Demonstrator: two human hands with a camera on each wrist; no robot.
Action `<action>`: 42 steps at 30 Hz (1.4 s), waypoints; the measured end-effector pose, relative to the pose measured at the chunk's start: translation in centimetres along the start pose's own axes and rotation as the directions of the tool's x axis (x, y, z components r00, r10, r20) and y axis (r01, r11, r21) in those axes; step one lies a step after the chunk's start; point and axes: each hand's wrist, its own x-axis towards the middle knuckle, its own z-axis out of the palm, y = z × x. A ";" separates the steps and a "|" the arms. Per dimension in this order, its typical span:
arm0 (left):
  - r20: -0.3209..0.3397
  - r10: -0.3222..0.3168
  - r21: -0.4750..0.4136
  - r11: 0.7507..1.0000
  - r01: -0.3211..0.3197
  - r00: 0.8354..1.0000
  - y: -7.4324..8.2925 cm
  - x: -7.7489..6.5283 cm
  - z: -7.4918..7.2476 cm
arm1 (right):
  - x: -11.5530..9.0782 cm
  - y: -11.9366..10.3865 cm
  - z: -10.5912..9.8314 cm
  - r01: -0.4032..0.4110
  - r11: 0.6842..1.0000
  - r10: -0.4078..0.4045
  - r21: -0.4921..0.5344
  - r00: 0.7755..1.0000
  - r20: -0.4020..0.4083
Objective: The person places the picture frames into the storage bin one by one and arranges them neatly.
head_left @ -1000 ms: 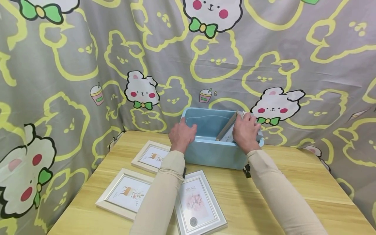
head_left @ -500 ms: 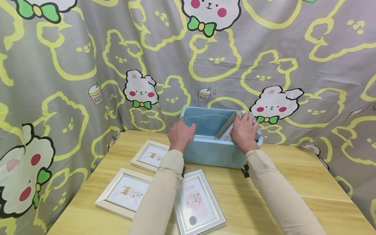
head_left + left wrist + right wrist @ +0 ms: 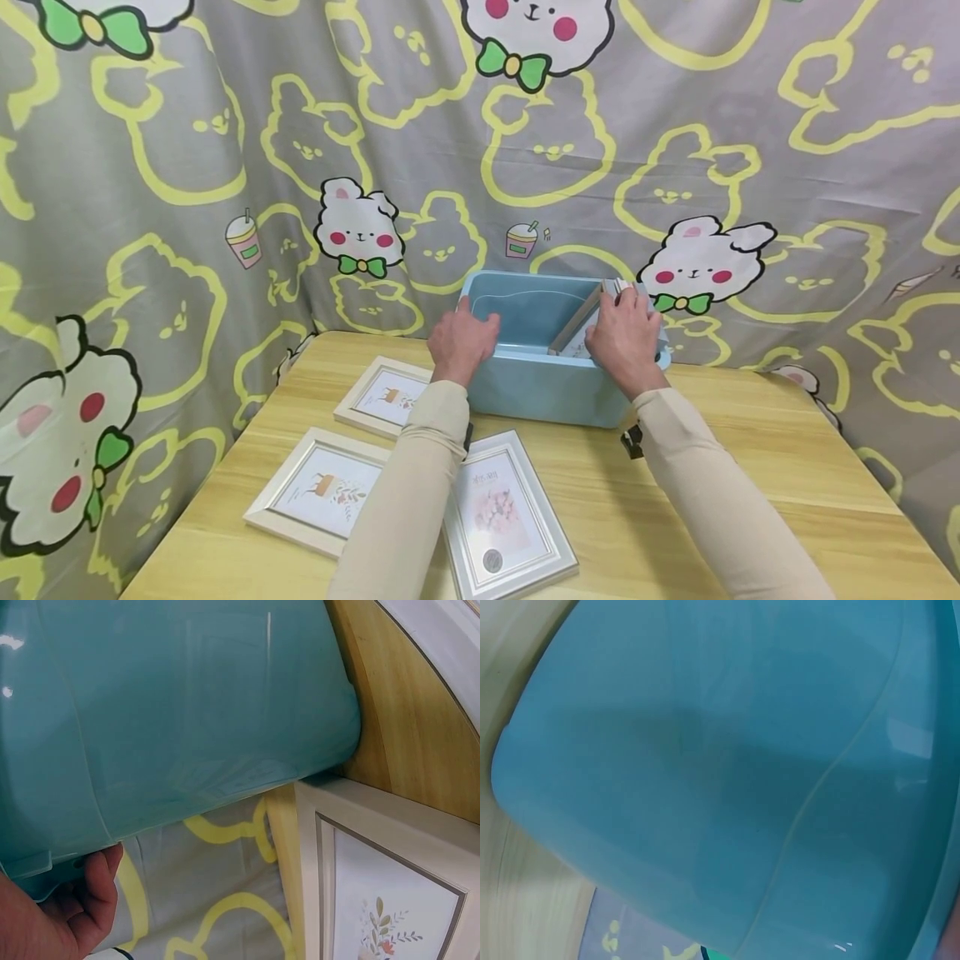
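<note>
A light-blue plastic storage bin (image 3: 547, 396) stands at the back of the table. My left hand (image 3: 461, 343) grips its left rim; in the left wrist view that hand's fingers (image 3: 97, 892) curl under the lip. Inside, at the right end, picture frames (image 3: 577, 325) lean at a slant. My right hand (image 3: 624, 337) holds them from above, fingers over their top edges; how many there are is hidden. The right wrist view shows mostly the bin's outer wall (image 3: 705, 772), with only a sliver of hand at its right edge.
Two cream picture frames with plant drawings, a rear one (image 3: 382, 396) and a front one (image 3: 322, 492), lie left of my left arm. A silver frame (image 3: 510, 517) with pink flowers lies before the bin. A patterned curtain (image 3: 435, 167) hangs behind the wooden table (image 3: 787, 467).
</note>
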 end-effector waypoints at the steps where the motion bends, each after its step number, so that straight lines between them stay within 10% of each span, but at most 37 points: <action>1: 0.002 0.000 0.000 1.000 0.000 1.000 0.0 0.0 0.0 | 0.0 0.0 0.0 0.002 1.000 -0.002 0.001 1.000 -0.001; 42: 0.010 0.004 -0.016 1.000 -0.004 1.000 0.0 0.2 0.1 | -6.2 -1.5 -0.1 0.262 0.965 -0.260 -0.035 0.964 0.049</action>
